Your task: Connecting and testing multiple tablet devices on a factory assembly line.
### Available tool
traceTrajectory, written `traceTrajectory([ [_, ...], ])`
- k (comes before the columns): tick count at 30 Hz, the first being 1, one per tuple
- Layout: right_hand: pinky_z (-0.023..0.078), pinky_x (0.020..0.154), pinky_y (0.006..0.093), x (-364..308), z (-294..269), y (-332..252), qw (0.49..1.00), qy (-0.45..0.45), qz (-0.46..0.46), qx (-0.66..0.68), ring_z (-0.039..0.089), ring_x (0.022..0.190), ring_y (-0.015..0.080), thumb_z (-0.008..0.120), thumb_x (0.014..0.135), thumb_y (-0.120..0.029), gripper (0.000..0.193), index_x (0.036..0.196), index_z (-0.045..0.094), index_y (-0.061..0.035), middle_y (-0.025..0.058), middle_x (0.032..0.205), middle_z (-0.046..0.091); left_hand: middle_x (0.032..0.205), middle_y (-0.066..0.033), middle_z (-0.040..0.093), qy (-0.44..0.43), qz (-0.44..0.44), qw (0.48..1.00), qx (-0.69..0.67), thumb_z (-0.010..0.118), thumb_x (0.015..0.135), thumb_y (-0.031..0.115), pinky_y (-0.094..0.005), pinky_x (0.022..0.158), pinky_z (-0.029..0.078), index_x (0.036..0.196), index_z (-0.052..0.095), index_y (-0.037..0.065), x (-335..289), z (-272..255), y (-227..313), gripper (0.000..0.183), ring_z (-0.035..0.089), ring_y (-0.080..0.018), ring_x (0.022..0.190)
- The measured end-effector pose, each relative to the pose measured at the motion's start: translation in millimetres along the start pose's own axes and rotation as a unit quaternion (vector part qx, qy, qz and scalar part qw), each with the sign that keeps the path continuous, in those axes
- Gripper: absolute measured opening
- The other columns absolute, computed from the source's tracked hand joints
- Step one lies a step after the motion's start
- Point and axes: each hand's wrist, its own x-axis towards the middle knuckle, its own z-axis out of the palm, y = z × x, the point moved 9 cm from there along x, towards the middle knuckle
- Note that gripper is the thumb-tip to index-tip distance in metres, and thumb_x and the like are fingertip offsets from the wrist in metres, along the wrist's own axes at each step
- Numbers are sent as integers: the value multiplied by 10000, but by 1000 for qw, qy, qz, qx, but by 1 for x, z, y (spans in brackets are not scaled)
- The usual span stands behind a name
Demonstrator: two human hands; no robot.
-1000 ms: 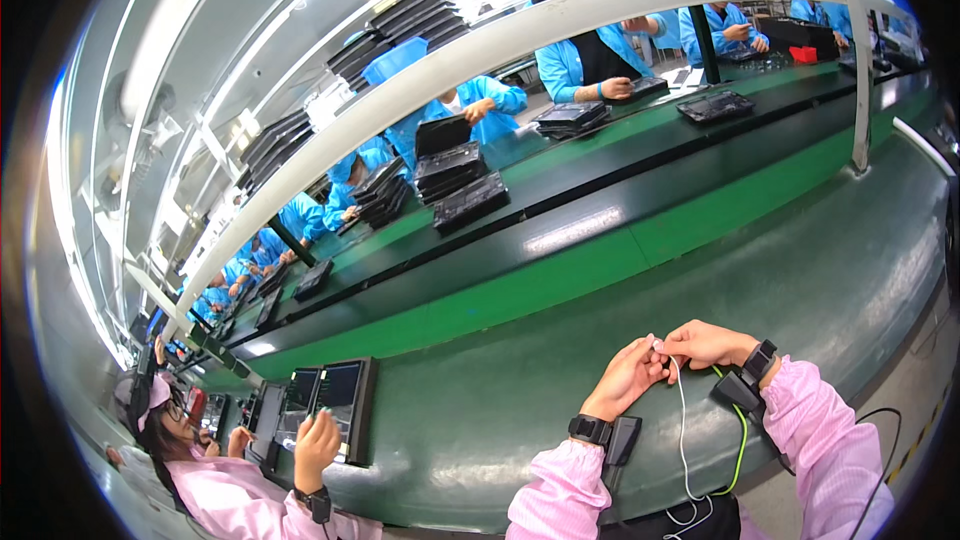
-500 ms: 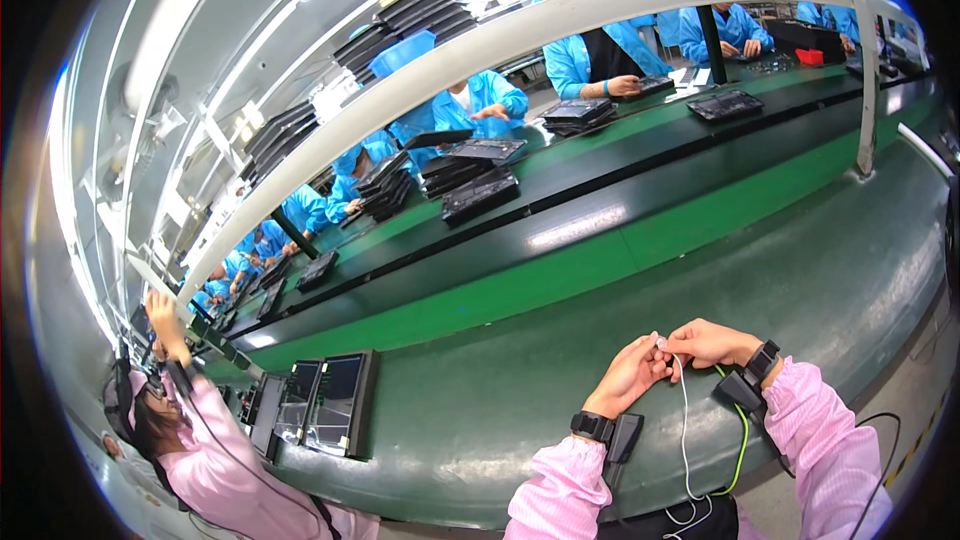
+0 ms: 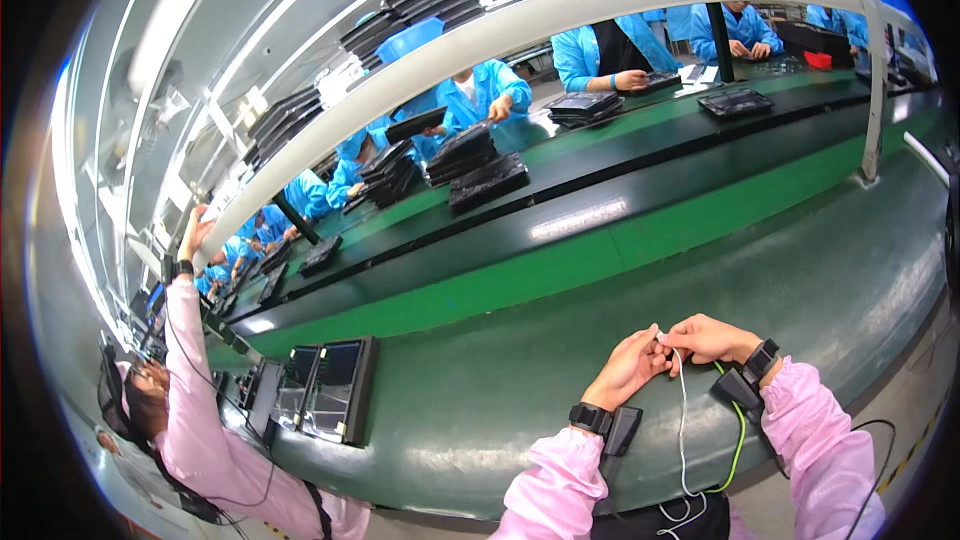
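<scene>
My left hand (image 3: pixel 628 370) and my right hand (image 3: pixel 710 338) meet above the green bench, fingertips pinched together. Between them is the end of a thin white cable (image 3: pixel 683 430); the fingers mostly cover the small white tip. From there the cable hangs down and loops near the bench's front edge. A yellow-green cable (image 3: pixel 741 445) runs down beside my right wrist. Both wrists wear black straps, each with a dark box attached.
Stacked dark panels in a black tray (image 3: pixel 355 390) lie at the left on the bench (image 3: pixel 480 410). A co-worker in pink (image 3: pixel 190 410) reaches up there. A white rail (image 3: pixel 560 10) crosses ahead; beyond it, people in blue handle black casings (image 3: pixel 488 182) along a line.
The co-worker at the left has raised an arm higher toward the rail. Across the line, a person's hand has moved onto the stacked casings. My hands stay nearly still on the cable.
</scene>
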Motion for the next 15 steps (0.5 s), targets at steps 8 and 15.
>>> traceTrajectory([
  [8, 241, 364, 181, -2, -3, -1, 1000, -3, 4, -7, 477, 456, 27, 548, 963, -316, 312, 929, 601, -11, 113, 743, 697, 799, -21, 535, 83, 155, 961, 214, 589, 945, 203, -241, 628, 433, 958, 455, 65, -53, 100, 92, 193, 500, -93, 666],
  [15, 304, 384, 192, 0, -5, -1, 1000, 22, 4, 2, 659, 607, 157, 558, 959, -270, 309, 928, 584, 36, 165, 724, 679, 780, -52, 552, -572, 227, 759, 212, 652, 872, 400, -424, 621, 419, 723, 472, 68, -191, 318, 79, 406, 529, -225, 685],
])
